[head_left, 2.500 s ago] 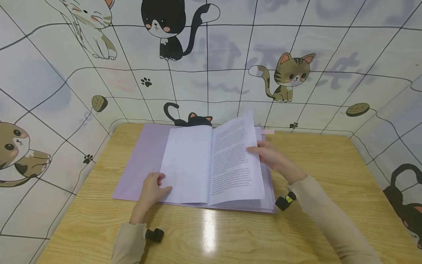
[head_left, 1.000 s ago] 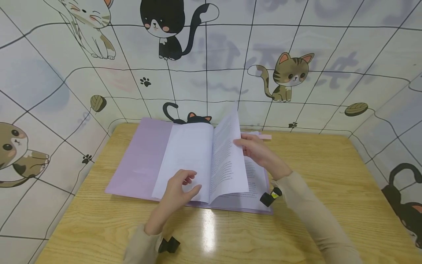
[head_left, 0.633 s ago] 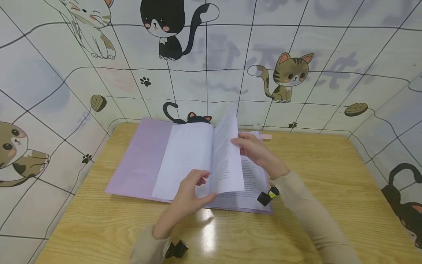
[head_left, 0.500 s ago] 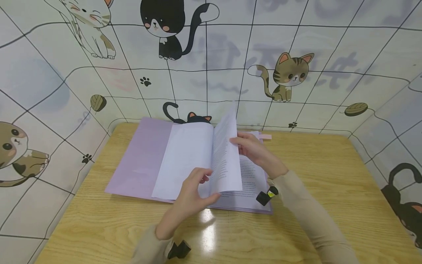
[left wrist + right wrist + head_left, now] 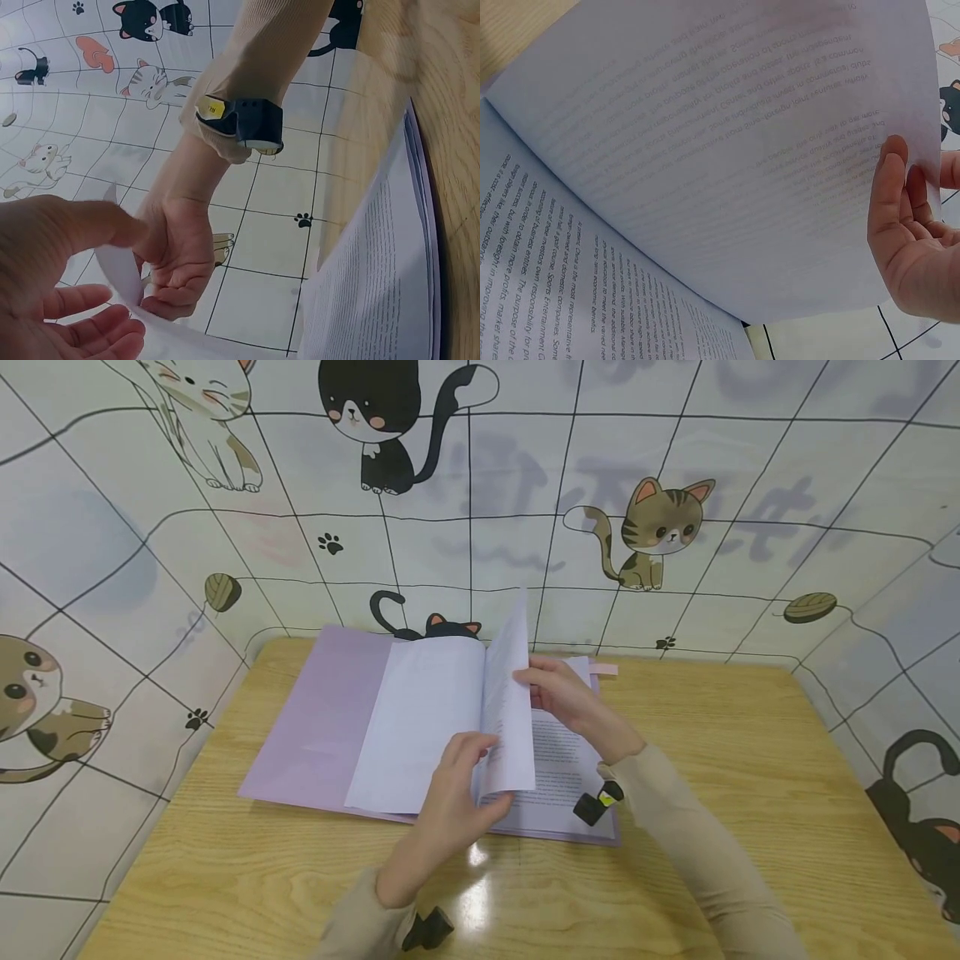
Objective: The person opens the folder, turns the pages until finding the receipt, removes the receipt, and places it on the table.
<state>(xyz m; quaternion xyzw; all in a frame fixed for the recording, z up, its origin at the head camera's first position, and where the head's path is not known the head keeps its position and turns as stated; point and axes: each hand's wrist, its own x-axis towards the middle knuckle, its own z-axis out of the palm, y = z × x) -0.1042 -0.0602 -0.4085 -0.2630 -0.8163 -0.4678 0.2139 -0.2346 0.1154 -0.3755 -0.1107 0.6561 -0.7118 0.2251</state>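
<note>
A purple folder (image 5: 315, 727) lies opened flat on the table, holding printed white sheets. My right hand (image 5: 566, 697) pinches the outer edge of one raised page (image 5: 517, 752), which stands nearly upright and bowed. The right wrist view shows the thumb and fingers on either side of that page's edge, with print showing through the paper. My left hand (image 5: 453, 793) hovers over the folder's lower middle, thumb apart from its bent fingers, beside the raised page's lower part. Turned sheets (image 5: 420, 718) lie on the left; a printed stack (image 5: 566, 768) lies underneath on the right.
A pink tab (image 5: 604, 669) sticks out at the folder's top right. The wooden table (image 5: 712, 718) meets a wall covering (image 5: 517, 477) with cartoon cats at the back and sides. Small black cameras (image 5: 429, 928) sit on both wrists.
The right hand has moved left with the page, which now stands steeper and uncovers more print beneath. My left hand has moved right from the left sheets towards the raised page.
</note>
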